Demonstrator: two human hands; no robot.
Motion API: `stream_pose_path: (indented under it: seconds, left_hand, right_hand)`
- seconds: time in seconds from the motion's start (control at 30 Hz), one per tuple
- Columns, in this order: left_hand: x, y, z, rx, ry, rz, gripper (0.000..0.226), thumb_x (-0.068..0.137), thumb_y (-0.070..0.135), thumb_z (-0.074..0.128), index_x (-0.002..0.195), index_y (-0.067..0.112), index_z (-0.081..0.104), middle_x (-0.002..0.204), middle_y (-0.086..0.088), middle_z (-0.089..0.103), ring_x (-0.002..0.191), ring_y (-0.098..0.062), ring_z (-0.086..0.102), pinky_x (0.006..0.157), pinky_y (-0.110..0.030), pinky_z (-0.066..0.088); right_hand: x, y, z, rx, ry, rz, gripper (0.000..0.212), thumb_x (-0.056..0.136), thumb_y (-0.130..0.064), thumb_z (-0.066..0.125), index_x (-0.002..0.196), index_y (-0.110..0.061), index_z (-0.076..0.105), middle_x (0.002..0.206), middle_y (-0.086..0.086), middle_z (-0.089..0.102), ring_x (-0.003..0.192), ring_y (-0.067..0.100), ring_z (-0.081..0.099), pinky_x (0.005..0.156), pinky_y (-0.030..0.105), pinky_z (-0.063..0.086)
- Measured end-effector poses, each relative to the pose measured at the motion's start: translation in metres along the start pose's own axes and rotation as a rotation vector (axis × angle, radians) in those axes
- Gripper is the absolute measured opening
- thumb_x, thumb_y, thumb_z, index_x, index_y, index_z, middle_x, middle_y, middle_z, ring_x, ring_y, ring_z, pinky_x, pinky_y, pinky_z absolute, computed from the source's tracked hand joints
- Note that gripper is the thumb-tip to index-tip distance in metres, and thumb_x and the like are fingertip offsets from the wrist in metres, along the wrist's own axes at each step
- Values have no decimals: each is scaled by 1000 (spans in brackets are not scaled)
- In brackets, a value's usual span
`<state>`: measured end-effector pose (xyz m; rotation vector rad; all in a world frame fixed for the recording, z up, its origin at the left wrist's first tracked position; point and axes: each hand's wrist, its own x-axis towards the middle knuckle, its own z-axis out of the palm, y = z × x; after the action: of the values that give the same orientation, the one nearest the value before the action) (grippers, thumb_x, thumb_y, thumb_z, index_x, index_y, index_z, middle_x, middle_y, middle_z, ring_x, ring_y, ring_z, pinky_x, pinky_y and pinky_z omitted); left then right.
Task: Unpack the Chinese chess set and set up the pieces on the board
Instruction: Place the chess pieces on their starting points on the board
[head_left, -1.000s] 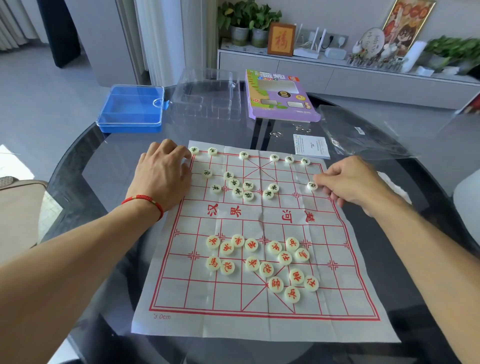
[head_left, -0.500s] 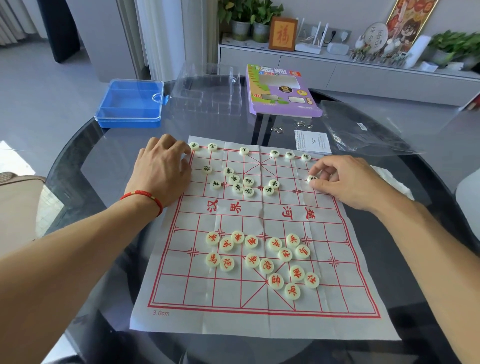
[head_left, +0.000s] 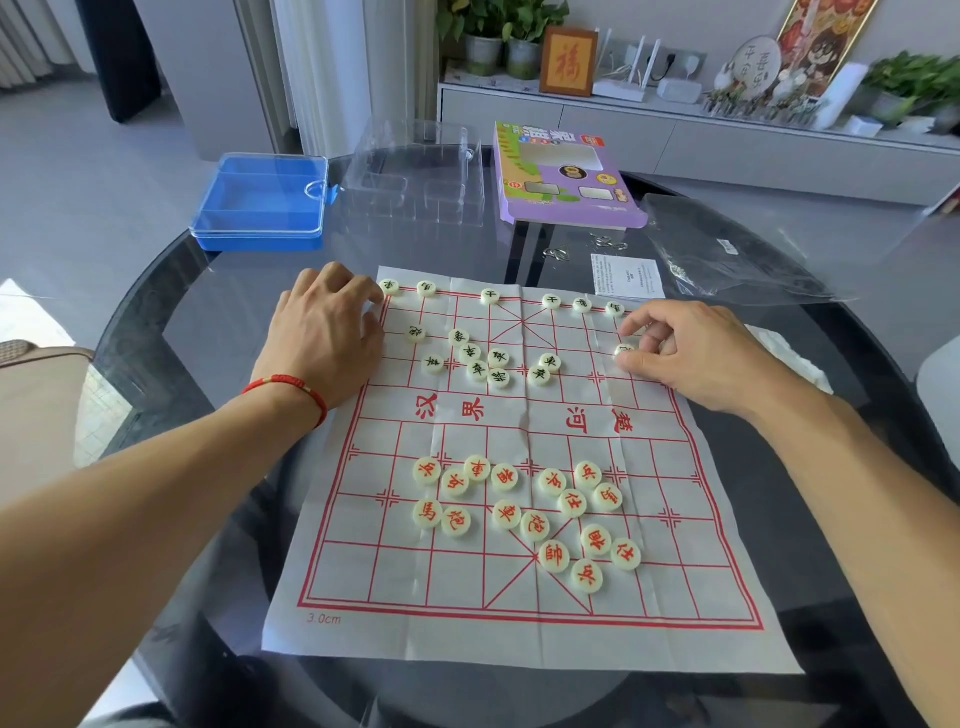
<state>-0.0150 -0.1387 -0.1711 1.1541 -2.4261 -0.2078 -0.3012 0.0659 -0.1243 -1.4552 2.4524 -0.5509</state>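
A white cloth board (head_left: 519, 613) with red grid lines lies on the round glass table. Several black-lettered pieces stand along the far row (head_left: 490, 296), and more lie in a loose cluster (head_left: 478, 364) behind the river. Red-lettered pieces (head_left: 535, 514) are scattered on the near half. My left hand (head_left: 324, 338) rests on the board's far left edge, fingers curled, beside the corner piece (head_left: 389, 286). My right hand (head_left: 691, 353) pinches a black piece (head_left: 623, 351) at the far right of the board.
A blue plastic case (head_left: 262, 200), a clear plastic tray (head_left: 415, 176) and the purple game box (head_left: 561, 179) sit at the table's far side. A paper slip (head_left: 626, 275), small metal rings (head_left: 556, 253) and a clear bag (head_left: 727, 254) lie behind the board.
My right hand has slid the black piece a little farther along the board's right side, keeping hold of it. My left hand has stayed at the far left corner.
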Motion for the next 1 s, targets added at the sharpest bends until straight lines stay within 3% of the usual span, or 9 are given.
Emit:
stream_pose_path:
  seconds: [0.13, 0.3, 0.4, 0.53, 0.63, 0.77, 0.87, 1.0]
  left_hand:
    - [0, 0, -1, 0, 4, 2, 29, 100, 27, 54, 126, 17, 64, 129, -10, 56, 116, -32, 50, 95, -47, 48]
    - [0, 1, 0, -1, 7, 2, 30, 100, 29, 55, 127, 18, 63, 130, -9, 56, 115, -31, 50, 94, -44, 47]
    - [0, -1, 0, 4, 14, 11, 29, 100, 28, 54, 126, 18, 64, 128, -9, 57, 114, -31, 50, 93, -43, 47]
    - [0, 0, 0, 1, 17, 13, 29, 101, 28, 53, 125, 17, 64, 127, -10, 57, 114, -31, 49, 92, -43, 46]
    - [-1, 0, 0, 1, 16, 8, 30, 101, 28, 53, 126, 17, 64, 129, -10, 56, 116, -31, 49, 93, -43, 46]
    - [-1, 1, -1, -2, 13, 4, 30, 101, 28, 53, 127, 18, 64, 130, -10, 56, 116, -31, 49, 94, -43, 46]
    - [0, -1, -1, 3, 13, 6, 29, 101, 28, 53, 126, 18, 64, 130, -10, 56, 117, -32, 49, 94, -44, 46]
    - [0, -1, 1, 2, 19, 17, 29, 101, 27, 53, 125, 17, 64, 129, -10, 56, 116, -32, 49, 93, -45, 46]
  right_hand:
    - [-3, -18, 6, 26, 79, -174, 15, 90, -34, 73, 104, -35, 68, 89, -13, 65, 73, 6, 58, 72, 32, 52]
    - [-4, -43, 21, -86, -71, -370, 30, 94, -22, 70, 122, -34, 69, 111, -15, 56, 82, 4, 55, 86, 27, 43]
    - [-3, -43, 26, -107, -81, -396, 26, 94, -23, 70, 118, -32, 71, 109, -13, 57, 86, 1, 51, 86, 27, 43]
    - [-7, -37, 18, -246, -40, -359, 14, 91, -39, 70, 99, -28, 70, 94, -14, 61, 92, 8, 53, 85, 33, 48]
    - [-12, -29, 7, -301, -21, -280, 15, 87, -45, 73, 89, -31, 69, 87, -16, 63, 87, 6, 59, 76, 29, 45]
    - [-3, -2, -12, -213, 159, -67, 10, 89, -36, 74, 91, -27, 71, 86, -12, 69, 80, 9, 63, 67, 26, 44]
    - [13, 18, -8, -129, 283, 77, 12, 91, -33, 73, 96, -22, 73, 88, -5, 72, 86, 17, 65, 71, 29, 44]
    - [30, 28, 9, -115, 326, 104, 15, 91, -33, 72, 98, -20, 74, 91, -2, 74, 90, 19, 65, 75, 31, 46]
